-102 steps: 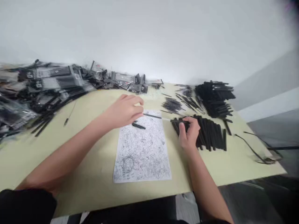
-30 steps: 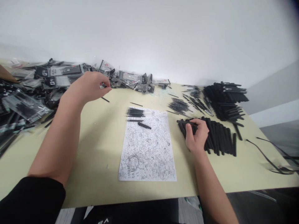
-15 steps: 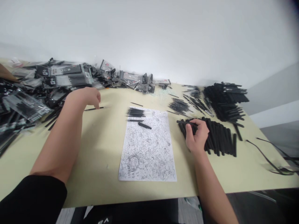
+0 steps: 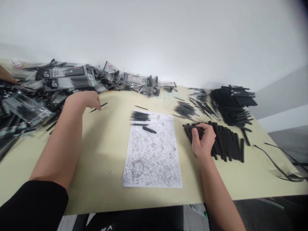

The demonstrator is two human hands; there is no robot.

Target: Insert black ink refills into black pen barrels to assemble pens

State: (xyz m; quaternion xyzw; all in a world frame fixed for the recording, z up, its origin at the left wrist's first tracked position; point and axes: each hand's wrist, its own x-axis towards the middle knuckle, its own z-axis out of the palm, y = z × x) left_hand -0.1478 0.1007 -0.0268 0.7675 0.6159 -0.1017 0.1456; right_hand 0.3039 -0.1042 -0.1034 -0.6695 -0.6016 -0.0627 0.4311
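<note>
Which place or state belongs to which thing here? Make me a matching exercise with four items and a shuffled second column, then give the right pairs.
Things
1. Left hand
2. Right hand
3. Eyeglasses
4. Marked paper sheet

Places and states
A. Lying flat on the table between the two forearms
B. Holding a black tube over a row of similar tubes
C. Near the table's right end
D. At a thin black rod, close to the heap of plastic packets

Right pairs: 1-D, 2-B, 3-C, 4-A
</note>
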